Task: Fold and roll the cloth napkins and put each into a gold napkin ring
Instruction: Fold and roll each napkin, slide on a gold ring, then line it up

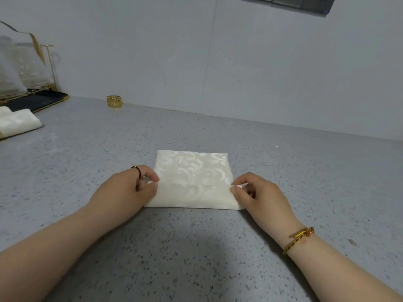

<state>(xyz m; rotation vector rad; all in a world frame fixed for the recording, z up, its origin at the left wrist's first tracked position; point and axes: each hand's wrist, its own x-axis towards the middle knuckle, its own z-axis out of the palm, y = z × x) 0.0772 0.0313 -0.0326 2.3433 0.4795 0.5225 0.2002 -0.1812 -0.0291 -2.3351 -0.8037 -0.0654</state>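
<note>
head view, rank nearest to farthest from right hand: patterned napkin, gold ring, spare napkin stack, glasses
1. patterned napkin, pinched by right hand
2. gold ring, back left by wall
3. spare napkin stack, far left
4. glasses, far-left corner rack

Napkin [192, 171]: cream-ivory, glossy tone-on-tone scroll-and-leaf damask.
Worktop [196, 247]: mid grey, speckled with dark and white flecks.
Napkin ring [114, 102]: shiny gold, openwork key-fret pattern.
Folded napkins [19, 122] far left: same cream.
Tray [37, 102]: black, gold rim.
Rack [49, 62]: gold wire.
Glasses [13, 68] on rack: clear, finely textured.
Wall [152, 51]: pale blue-grey, plain.
Wrist bracelet [298, 239]: braided yellow-gold cord, red and blue strands.
Finger band [137, 170]: thin, black.
Panel [287, 3] at top: dark grey.
</note>
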